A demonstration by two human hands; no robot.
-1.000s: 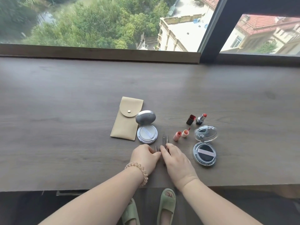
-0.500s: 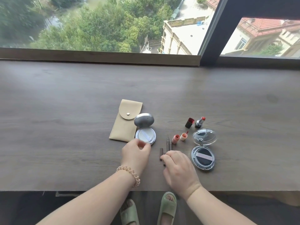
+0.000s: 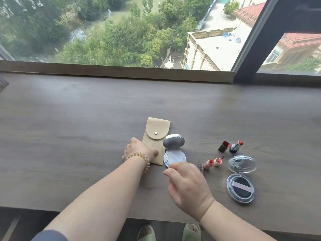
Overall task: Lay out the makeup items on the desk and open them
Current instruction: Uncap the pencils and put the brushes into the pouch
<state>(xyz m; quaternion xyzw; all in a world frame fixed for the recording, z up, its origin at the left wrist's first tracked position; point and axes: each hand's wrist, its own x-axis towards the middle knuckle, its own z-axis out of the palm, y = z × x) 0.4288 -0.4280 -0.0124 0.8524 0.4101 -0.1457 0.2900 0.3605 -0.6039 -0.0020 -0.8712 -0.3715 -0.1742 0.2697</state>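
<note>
Pouch (image 3: 157,126) — left hand (image 3: 139,151) seemingly gripping its edge

One beige pouch (image 3: 153,142); two open compacts (the silver compact (image 3: 173,141) and the clear-lidded compact (image 3: 240,188)); one uncapped lipstick (image 3: 236,146) and one loose cap (image 3: 224,146); two small orange tubes (image 3: 208,164); two slim pencils (image 3: 199,164), partly hidden. Two hands, left hand (image 3: 139,150) and right hand (image 3: 187,183); one coiled wristband (image 3: 140,158); two green slippers (image 3: 145,233).
</note>
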